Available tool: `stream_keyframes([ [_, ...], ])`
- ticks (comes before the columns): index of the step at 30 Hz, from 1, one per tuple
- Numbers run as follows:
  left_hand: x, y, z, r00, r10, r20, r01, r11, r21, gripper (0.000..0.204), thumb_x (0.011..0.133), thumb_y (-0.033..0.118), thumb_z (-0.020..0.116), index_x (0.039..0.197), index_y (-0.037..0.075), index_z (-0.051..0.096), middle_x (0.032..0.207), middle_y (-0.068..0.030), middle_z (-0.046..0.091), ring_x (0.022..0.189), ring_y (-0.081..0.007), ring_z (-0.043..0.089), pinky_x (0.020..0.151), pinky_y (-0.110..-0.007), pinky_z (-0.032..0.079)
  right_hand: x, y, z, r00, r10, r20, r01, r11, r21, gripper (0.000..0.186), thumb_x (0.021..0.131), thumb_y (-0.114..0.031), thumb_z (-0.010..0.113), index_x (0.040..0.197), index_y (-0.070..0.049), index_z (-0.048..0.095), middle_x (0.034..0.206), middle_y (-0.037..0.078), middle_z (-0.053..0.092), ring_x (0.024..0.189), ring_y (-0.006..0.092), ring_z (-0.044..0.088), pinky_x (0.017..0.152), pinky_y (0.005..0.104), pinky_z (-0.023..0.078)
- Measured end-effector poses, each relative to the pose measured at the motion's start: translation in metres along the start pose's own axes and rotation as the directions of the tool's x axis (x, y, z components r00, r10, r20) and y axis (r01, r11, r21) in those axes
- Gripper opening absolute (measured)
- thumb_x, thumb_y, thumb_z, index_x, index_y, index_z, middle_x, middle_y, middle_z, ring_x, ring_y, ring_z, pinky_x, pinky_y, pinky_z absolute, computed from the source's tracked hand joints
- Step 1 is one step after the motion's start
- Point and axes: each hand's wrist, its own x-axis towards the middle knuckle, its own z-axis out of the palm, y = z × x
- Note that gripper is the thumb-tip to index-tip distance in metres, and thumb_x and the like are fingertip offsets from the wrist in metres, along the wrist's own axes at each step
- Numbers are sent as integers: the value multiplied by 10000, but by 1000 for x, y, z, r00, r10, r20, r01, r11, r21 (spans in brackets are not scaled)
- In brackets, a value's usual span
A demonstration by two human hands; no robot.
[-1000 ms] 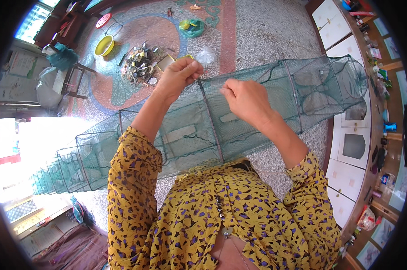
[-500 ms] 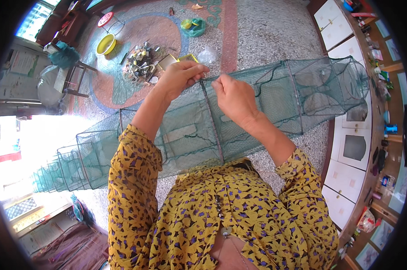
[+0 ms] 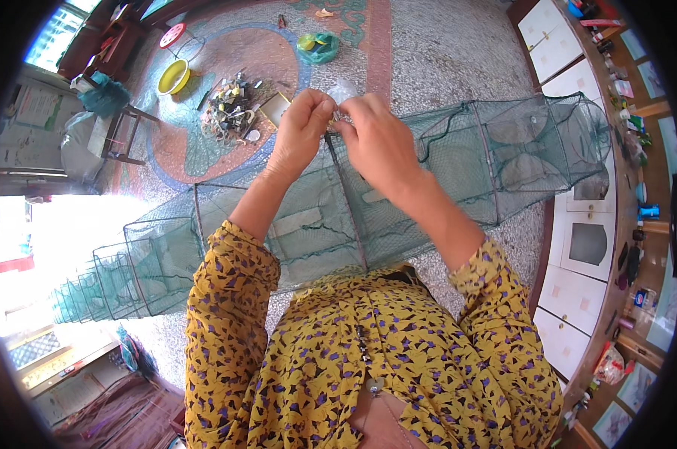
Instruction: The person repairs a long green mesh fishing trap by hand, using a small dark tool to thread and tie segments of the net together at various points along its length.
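Observation:
A long green mesh net trap (image 3: 450, 168) with dark rod frames stretches across in front of me, from the bright doorway side to the cabinets. My left hand (image 3: 301, 131) and my right hand (image 3: 383, 146) meet just above the far end of its middle rod (image 3: 347, 206). Both are closed, thumbs and forefingers pinched together tip to tip. Whatever lies between the fingertips is too small to make out. The near edge of the net rests close against my patterned yellow shirt (image 3: 398, 337).
Beyond the net, a heap of small mixed objects (image 3: 230, 108) lies on the floor beside an open box (image 3: 275, 108). A yellow basin (image 3: 174, 77), a green plastic bag (image 3: 323, 49) and a wooden stool (image 3: 125, 135) stand farther off. White cabinets (image 3: 570, 340) line the right.
My right hand has moved left and slightly up, closing the gap to my left hand, so their fingertips now meet. My left hand has shifted slightly and turned. The net stays nearly in place.

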Motion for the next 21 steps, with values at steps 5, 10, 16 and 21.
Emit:
stream_keyframes([
  [5, 6, -6, -12, 977, -213, 31, 210, 911, -354, 161, 953, 179, 526, 930, 26, 571, 772, 13, 529, 659, -65, 467, 602, -215, 405, 21, 10, 7, 954, 117, 277, -146, 986, 84, 213, 863, -259, 587, 785, -65, 624, 647, 140, 604, 638, 367, 585, 554, 433, 446],
  [10, 7, -8, -18, 948, -308, 83, 317, 887, -335, 161, 948, 170, 537, 926, 21, 592, 782, 6, 568, 666, -65, 482, 624, -209, 408, 73, -4, -5, 988, 140, -68, -103, 917, 385, 242, 918, -277, 545, 794, -93, 641, 605, 14, 636, 424, 75, 449, 431, 283, 361],
  [16, 2, -10, -12, 992, -95, 81, 96, 995, -15, 135, 927, 139, 570, 914, 14, 619, 867, -15, 632, 796, -72, 540, 747, -233, 440, 126, 27, -98, 926, 296, -235, -30, 677, 735, 232, 987, -246, 407, 873, -62, 490, 639, 57, 577, 405, 89, 425, 368, 212, 323],
  [21, 4, -11, -14, 991, 4, 132, -15, 997, 80, 115, 915, 124, 585, 933, 21, 632, 873, -1, 623, 826, -68, 537, 766, -235, 441, 141, 64, -157, 897, 365, -250, 1, 563, 827, 237, 976, -297, 454, 851, -108, 526, 580, -14, 507, 359, 38, 312, 302, 191, 205],
])
